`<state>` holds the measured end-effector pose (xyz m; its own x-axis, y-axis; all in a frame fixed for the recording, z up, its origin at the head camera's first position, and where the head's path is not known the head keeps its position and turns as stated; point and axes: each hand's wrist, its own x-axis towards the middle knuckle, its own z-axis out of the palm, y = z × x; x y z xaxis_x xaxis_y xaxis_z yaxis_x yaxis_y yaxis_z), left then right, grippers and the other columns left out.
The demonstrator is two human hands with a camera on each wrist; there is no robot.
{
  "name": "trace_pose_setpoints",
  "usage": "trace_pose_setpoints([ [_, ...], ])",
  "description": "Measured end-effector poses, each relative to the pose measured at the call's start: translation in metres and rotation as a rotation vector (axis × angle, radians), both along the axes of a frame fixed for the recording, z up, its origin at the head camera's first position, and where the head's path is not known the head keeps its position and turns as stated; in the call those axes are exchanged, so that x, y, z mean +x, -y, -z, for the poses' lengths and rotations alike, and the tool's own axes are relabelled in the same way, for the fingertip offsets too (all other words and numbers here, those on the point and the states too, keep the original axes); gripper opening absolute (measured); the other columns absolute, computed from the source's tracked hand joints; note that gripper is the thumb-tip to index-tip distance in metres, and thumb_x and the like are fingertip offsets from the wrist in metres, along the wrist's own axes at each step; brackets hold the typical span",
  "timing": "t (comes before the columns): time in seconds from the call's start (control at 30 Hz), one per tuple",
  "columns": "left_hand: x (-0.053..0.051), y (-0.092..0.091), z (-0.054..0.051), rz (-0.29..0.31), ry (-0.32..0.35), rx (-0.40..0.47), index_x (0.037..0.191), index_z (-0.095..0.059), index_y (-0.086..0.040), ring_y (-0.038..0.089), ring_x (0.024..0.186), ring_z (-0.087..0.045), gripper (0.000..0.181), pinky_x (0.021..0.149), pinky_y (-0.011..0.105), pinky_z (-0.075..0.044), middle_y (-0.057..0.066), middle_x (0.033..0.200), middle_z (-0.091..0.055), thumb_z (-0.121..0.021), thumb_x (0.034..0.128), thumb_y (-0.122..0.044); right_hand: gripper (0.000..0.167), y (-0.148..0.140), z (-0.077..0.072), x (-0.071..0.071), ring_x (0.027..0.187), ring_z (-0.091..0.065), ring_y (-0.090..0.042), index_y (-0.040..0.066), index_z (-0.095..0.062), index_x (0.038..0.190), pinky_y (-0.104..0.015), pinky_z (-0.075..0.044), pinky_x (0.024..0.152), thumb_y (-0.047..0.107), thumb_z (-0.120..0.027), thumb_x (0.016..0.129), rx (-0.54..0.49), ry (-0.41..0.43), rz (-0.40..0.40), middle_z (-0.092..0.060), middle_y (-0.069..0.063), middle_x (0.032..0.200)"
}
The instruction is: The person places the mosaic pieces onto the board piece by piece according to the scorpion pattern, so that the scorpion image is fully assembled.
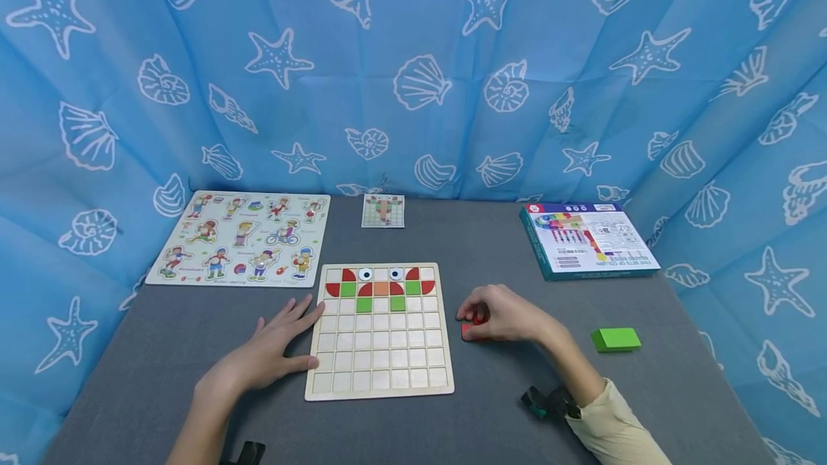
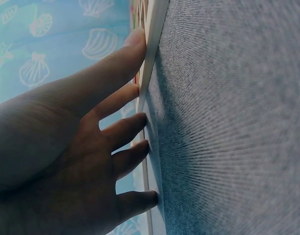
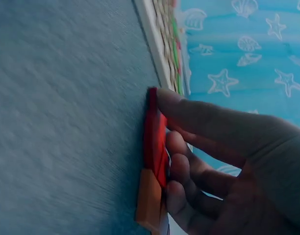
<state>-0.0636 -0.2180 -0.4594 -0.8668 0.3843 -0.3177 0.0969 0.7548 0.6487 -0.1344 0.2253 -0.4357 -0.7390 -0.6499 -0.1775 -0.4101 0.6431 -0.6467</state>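
The head view looks forward and down over the board [image 1: 381, 341]; sideways-tilted wrist views, low and close on either side, share its edge and the curtain [image 1: 388, 27] beyond.

The left hand [image 2: 74, 134] is resting its thumb against a pale board [image 2: 152, 46] – wooden, apparently – while a shell-patterned blue curtain [image 2: 66, 41] is hanging beyond the grey tabletop [image 2: 238, 122].

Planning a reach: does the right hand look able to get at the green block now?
Probably yes: the right hand touches red pieces, but nothing visible bars its way to the green block.
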Motion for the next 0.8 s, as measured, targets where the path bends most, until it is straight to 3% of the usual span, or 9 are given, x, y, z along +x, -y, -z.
trace_pose_setpoints([
  [0.2,0.001,-0.003,-0.005,0.001,0.005,-0.014,0.173,-0.033,-0.024,0.054,0.168,-0.007,0.099,0.118,0.092,-0.001,0.022,0.182,-0.018,-0.083,0.0916,-0.051,0.013,0.007,-0.002,0.011,0.079,-0.058,-0.006,0.011,-0.076,0.100,-0.019,-0.049,0.068,0.017,-0.086,0.094,0.023,-0.019,-0.006,-0.068,0.002,0.089],
  [0.33,0.001,-0.003,-0.003,0.002,-0.003,-0.017,0.173,-0.033,-0.024,0.054,0.168,-0.007,0.099,0.118,0.092,-0.001,0.022,0.182,-0.019,-0.082,0.0920,-0.052,0.013,0.012,-0.004,0.013,0.077,-0.058,-0.004,0.012,-0.072,0.099,-0.020,-0.051,0.068,0.015,-0.084,0.096,-0.008,-0.011,-0.012,-0.067,0.004,0.087],
  [0.6,-0.004,0.006,0.020,0.005,-0.031,-0.006,0.173,-0.031,-0.033,0.050,0.170,-0.006,0.100,0.119,0.091,-0.001,0.016,0.184,-0.017,-0.079,0.0903,-0.063,0.017,0.033,-0.009,0.011,0.086,-0.066,-0.005,0.007,-0.079,0.116,-0.021,-0.060,0.081,0.010,-0.079,0.099,-0.142,-0.049,0.023,-0.079,-0.002,0.104],
  [0.8,-0.002,0.004,0.013,0.001,-0.019,-0.007,0.173,-0.031,-0.031,0.051,0.169,-0.007,0.100,0.118,0.092,0.000,0.017,0.183,-0.017,-0.080,0.0907,-0.059,0.016,0.067,-0.009,0.009,0.082,-0.066,-0.006,0.006,-0.081,0.112,-0.020,-0.059,0.077,0.008,-0.082,0.097,-0.182,-0.052,0.018,-0.080,-0.003,0.099],
])
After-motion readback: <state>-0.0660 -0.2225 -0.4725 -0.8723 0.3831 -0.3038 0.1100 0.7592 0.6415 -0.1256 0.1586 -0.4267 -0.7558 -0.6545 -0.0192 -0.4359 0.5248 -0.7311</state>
